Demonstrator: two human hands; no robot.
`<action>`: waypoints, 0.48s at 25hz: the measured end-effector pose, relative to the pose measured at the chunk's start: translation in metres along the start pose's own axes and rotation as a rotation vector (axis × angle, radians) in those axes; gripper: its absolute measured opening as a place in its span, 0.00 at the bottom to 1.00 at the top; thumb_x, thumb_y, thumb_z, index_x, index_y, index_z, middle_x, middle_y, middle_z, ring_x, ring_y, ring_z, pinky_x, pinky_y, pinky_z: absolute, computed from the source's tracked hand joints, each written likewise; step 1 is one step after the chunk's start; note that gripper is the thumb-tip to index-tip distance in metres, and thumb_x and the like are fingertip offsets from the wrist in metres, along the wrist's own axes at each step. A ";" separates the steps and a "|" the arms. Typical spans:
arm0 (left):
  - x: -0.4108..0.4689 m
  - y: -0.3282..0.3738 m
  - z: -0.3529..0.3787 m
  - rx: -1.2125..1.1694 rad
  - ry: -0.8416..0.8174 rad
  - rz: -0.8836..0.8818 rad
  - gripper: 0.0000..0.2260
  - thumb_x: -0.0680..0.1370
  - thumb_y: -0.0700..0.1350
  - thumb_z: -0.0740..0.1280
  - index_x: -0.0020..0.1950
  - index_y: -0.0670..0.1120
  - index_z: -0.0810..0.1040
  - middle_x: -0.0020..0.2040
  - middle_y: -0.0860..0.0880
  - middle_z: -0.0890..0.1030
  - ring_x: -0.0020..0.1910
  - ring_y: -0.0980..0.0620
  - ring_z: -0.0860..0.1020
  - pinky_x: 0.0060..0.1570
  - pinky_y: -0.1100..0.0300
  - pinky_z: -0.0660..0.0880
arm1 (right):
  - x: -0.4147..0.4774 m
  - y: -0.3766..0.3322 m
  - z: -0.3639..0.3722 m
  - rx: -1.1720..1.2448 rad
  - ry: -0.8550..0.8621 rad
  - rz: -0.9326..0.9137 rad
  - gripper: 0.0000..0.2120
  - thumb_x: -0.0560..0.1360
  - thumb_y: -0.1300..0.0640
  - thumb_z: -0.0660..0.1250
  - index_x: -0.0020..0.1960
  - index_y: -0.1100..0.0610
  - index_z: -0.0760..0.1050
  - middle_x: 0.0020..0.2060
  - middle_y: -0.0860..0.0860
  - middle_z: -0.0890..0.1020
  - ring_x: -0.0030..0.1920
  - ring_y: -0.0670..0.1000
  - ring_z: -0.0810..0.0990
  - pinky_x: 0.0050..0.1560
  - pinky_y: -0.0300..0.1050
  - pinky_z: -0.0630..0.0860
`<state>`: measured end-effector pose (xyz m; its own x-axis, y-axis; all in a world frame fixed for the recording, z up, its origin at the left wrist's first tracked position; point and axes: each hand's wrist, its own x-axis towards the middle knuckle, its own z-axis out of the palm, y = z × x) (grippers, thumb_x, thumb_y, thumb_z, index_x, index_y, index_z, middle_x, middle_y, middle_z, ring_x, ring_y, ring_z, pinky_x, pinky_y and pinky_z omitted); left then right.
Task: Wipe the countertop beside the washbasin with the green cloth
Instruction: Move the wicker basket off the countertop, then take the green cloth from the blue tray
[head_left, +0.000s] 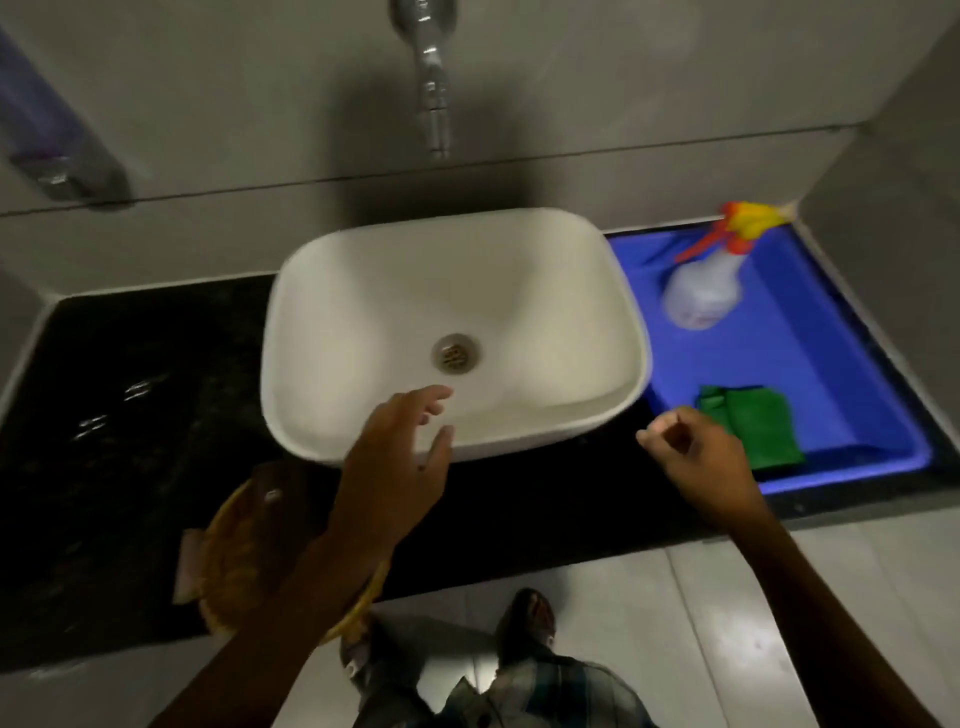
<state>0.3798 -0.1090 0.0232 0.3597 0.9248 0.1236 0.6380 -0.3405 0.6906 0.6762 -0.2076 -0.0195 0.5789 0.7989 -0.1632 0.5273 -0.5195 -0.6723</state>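
Observation:
A folded green cloth (753, 428) lies at the near end of a blue tray (810, 332), right of the white washbasin (519, 291). The black stone countertop (130, 415) stretches to the basin's left and along its front. My right hand (698, 457) hovers just left of the cloth, fingers loosely curled and holding nothing; whether it touches the cloth I cannot tell. My left hand (400, 457) is over the basin's front rim, fingers spread, empty.
A spray bottle (709, 280) with a red and yellow trigger lies in the tray's far end. A woven basket (249, 561) sits at the counter's front edge under my left forearm. A chrome tap (434, 93) juts from the wall above the basin.

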 end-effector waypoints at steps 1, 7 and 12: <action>0.013 0.031 0.029 -0.045 -0.044 0.099 0.14 0.76 0.47 0.67 0.61 0.55 0.74 0.51 0.55 0.80 0.50 0.56 0.77 0.49 0.59 0.77 | 0.019 0.021 -0.025 -0.085 0.040 0.059 0.07 0.72 0.55 0.73 0.45 0.59 0.79 0.42 0.58 0.85 0.46 0.58 0.83 0.47 0.45 0.72; 0.044 0.151 0.204 -0.068 -0.449 0.450 0.18 0.76 0.44 0.65 0.66 0.45 0.76 0.61 0.43 0.81 0.61 0.43 0.78 0.63 0.51 0.73 | 0.091 0.117 -0.099 -0.233 0.003 0.424 0.23 0.74 0.55 0.70 0.64 0.66 0.72 0.62 0.66 0.78 0.63 0.64 0.76 0.62 0.52 0.71; 0.060 0.167 0.281 0.292 -0.887 0.505 0.21 0.78 0.41 0.61 0.70 0.38 0.66 0.68 0.36 0.72 0.67 0.39 0.70 0.67 0.47 0.68 | 0.103 0.139 -0.094 -0.122 -0.058 0.537 0.30 0.74 0.50 0.71 0.68 0.68 0.68 0.66 0.65 0.74 0.66 0.63 0.74 0.61 0.50 0.71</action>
<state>0.6994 -0.1581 -0.0541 0.9216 0.2496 -0.2971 0.3718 -0.7872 0.4921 0.8677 -0.2265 -0.0622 0.7530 0.4257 -0.5017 0.2376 -0.8870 -0.3960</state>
